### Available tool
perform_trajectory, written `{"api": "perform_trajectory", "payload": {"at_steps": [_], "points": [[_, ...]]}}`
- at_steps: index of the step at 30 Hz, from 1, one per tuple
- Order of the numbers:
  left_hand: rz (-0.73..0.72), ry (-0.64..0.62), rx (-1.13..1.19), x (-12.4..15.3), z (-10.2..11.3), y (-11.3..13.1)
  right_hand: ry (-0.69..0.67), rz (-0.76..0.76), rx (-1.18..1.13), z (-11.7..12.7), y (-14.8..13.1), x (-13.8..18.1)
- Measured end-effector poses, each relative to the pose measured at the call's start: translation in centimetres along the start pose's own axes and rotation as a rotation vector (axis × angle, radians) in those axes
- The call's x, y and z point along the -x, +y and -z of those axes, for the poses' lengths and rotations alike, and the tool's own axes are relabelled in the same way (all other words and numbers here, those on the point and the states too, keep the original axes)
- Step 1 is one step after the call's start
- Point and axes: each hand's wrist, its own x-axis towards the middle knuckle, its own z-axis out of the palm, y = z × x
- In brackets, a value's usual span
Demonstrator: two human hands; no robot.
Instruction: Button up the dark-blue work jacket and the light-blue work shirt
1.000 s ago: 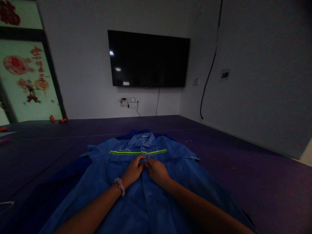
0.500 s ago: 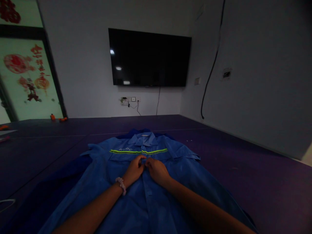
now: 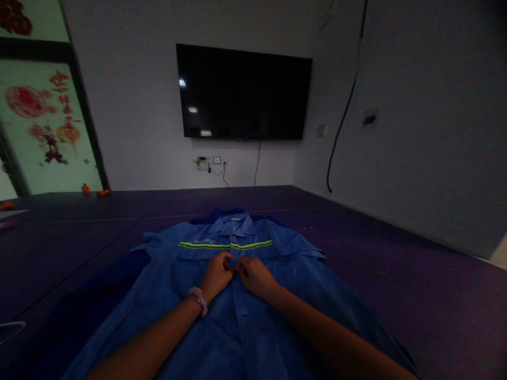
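Observation:
A blue work shirt [image 3: 174, 295] lies spread face up in front of me, its collar at the far end and a yellow-green stripe across the chest. White letters show above the stripe on the left. My left hand [image 3: 217, 273], with a scrunchie [image 3: 198, 300] on the wrist, pinches the front placket just below the stripe. Close beside it, my right hand [image 3: 255, 275] has its fingers closed on the same placket. The fingertips nearly meet, and any button between them is hidden. Darker blue cloth [image 3: 114, 279] shows beneath the shirt.
The shirt rests on a dark purple surface [image 3: 372, 258] reaching to the walls. A television [image 3: 245, 92] hangs on the far wall above sockets and cables [image 3: 214, 164]. A black cable [image 3: 344, 116] dangles at right. Small orange objects [image 3: 102, 193] sit near the decorated door [image 3: 47, 126].
Both hands stay at the same spot on the placket. My left fingers have shifted very slightly; the shirt lies as before.

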Motion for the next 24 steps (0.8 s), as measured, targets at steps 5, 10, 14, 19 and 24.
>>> {"api": "perform_trajectory", "payload": {"at_steps": [5, 10, 14, 19, 24], "points": [[0.013, -0.004, -0.010, 0.08, 0.08, 0.20, -0.014, 0.012, -0.002, 0.09, 0.08, -0.03], [0.029, 0.005, -0.011, 0.14, 0.07, 0.20, -0.003, 0.016, 0.004, 0.15, -0.05, 0.14], [0.048, 0.004, -0.002, 0.06, 0.18, 0.15, 0.003, 0.003, 0.015, 0.23, -0.23, 0.24], [0.038, -0.014, 0.015, 0.04, 0.32, 0.07, 0.046, 0.010, -0.020, 0.12, -0.11, 0.21], [0.035, 0.001, -0.008, -0.02, 0.28, 0.13, 0.061, -0.009, -0.122, -0.39, 0.73, -0.32]]}}
